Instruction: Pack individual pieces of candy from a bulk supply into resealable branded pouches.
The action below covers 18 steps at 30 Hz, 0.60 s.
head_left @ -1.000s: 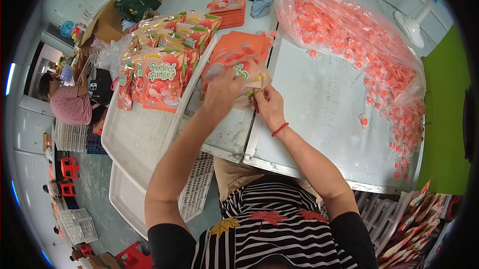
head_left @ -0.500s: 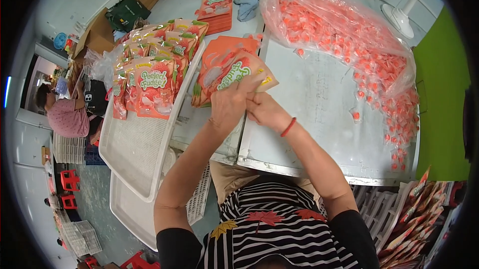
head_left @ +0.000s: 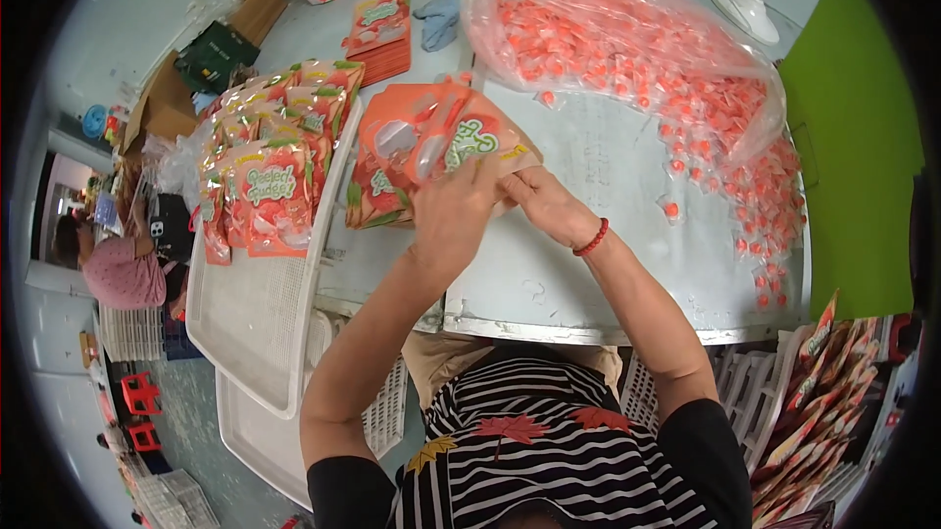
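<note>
Both my hands are closed on a peach and red candy pouch (head_left: 471,144), tilted over the table in front of me. My left hand (head_left: 454,213) grips its near side with the fingers on the printed front. At the pouch's right edge, my right hand (head_left: 554,205) pinches the top end. Whether the pouch has anything in it cannot be seen. Beneath and behind it lie more pouches (head_left: 396,105), partly covered. To the right, small wrapped red candies (head_left: 670,210) spill from a large clear plastic bag (head_left: 627,24).
At left, a white tray (head_left: 250,318) bears several plump pouches (head_left: 272,186). A neat stack of flat pouches (head_left: 379,24) and a blue cloth (head_left: 438,19) are farther back. A white fan stand (head_left: 745,14) and green panel (head_left: 848,147) border the right. Someone in pink (head_left: 127,272) is at far left.
The view has shifted, so the scene sits farther left. My hands have drawn slightly apart on the pouch, and its printed front has turned.
</note>
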Available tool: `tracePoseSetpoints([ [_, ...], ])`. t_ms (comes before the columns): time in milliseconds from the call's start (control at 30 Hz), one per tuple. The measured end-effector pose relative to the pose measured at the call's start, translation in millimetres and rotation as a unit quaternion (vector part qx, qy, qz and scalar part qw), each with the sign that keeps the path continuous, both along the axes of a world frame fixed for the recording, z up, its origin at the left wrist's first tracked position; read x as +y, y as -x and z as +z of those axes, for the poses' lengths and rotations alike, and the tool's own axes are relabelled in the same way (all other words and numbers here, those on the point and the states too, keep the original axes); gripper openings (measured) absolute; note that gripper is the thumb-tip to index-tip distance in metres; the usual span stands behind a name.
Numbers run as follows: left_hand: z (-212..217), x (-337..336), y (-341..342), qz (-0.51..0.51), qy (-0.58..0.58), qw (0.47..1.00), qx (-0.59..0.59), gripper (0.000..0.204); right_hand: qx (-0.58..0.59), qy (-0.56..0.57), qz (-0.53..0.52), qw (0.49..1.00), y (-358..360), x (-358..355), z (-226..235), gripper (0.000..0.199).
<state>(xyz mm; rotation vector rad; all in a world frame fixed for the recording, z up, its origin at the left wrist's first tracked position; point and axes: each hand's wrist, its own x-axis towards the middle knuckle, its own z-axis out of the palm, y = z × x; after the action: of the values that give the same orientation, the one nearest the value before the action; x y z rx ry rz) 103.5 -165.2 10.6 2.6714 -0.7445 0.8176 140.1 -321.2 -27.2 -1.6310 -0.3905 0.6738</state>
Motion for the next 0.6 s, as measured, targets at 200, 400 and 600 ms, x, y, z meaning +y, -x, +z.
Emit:
tracePoseSetpoints([
  [200, 6.1, -12.8, -4.5, 0.012, -0.003, 0.998, 0.064, 0.026, -0.454, 0.238, -0.157, 0.844, 34.3, -1.8, 1.5, 0.024],
  [400, -0.4, -14.0, -13.5, 0.040, 0.014, 0.995, 0.092, 0.023, -0.405, 0.202, -0.039, 0.891, 48.8, -31.3, 14.7, 0.021],
  [600, 14.2, -26.4, -10.3, 0.037, 0.045, 0.988, 0.145, 0.021, -0.475, 0.231, -0.052, 0.848, 54.4, -45.1, 19.7, 0.016],
])
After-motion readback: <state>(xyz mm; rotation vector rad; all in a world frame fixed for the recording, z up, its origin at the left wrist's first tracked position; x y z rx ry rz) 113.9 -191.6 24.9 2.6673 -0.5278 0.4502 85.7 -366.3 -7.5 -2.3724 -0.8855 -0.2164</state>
